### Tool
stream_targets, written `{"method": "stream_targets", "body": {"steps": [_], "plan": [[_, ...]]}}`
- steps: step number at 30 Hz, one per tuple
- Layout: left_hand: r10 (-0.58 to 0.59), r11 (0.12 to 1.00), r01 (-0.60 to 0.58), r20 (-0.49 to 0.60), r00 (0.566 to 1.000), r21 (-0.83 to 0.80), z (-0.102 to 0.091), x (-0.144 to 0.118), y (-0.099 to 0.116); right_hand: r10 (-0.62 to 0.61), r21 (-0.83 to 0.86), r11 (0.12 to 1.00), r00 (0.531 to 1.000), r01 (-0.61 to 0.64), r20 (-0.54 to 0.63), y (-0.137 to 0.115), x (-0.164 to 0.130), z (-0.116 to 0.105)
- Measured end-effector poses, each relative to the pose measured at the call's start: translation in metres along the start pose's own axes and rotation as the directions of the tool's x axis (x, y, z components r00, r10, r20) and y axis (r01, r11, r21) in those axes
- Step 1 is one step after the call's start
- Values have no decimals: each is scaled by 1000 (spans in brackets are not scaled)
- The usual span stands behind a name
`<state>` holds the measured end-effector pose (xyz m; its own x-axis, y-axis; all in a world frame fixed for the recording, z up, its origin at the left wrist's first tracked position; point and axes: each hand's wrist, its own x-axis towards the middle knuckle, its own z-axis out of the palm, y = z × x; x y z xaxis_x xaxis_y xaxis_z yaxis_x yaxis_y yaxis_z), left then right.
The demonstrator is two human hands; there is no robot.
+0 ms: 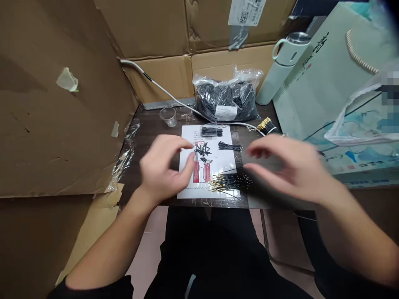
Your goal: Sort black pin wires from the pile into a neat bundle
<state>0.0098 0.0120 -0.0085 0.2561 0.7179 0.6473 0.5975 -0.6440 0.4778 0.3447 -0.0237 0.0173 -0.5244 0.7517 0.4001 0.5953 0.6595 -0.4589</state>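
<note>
My left hand (168, 168) hovers over the left edge of a printed sheet (187, 193), thumb and forefinger apart and nothing seen between them. Just right of its fingertips lies a loose heap of short black tube pieces (202, 151). My right hand (285, 168), slightly blurred, is held to the right of the sheet with thumb and fingers spread. Nearest to it are a small bundle of black wires (230, 146) and a larger pile of thin black wires with gold-coloured ends (229, 182). A clear box with black pieces (212, 131) sits on the sheet's upper part.
Behind the sheet stands a clear bag of black parts (226, 99), with a white cable (168, 92) running past. A clear cup (168, 117) is at back left. Gold-tipped wires (266, 125), a pale bottle (280, 68) and a paper bag (330, 91) are right. Cardboard (59, 137) walls the left.
</note>
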Motion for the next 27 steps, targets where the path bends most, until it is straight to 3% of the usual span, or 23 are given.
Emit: {"method": "stream_targets", "body": {"steps": [2,4,8,13,16,19,22,27], "plan": [[-58,998,60,169,984,-8,29,8,-15,14,71,997,981,-28,192,17,8,24],[-190,981,196,272,943,5,52,15,-32,35,97,992,924,-77,382,36,14,50],[-285,956,286,460,841,68,79,33,-55,59,78,991,874,-110,483,55,23,80],[-318,944,303,594,739,127,97,50,-64,58,53,993,819,-107,572,54,37,79],[-300,949,296,595,746,108,104,47,-70,63,51,992,801,-116,595,55,43,77],[-239,964,265,547,802,32,105,38,-77,45,79,990,809,-113,587,60,41,80],[-101,986,154,496,862,-67,102,30,-80,32,86,991,826,-98,563,61,35,83],[-51,989,116,539,841,-87,98,25,-80,57,-33,998,860,-46,507,52,26,86]]}}
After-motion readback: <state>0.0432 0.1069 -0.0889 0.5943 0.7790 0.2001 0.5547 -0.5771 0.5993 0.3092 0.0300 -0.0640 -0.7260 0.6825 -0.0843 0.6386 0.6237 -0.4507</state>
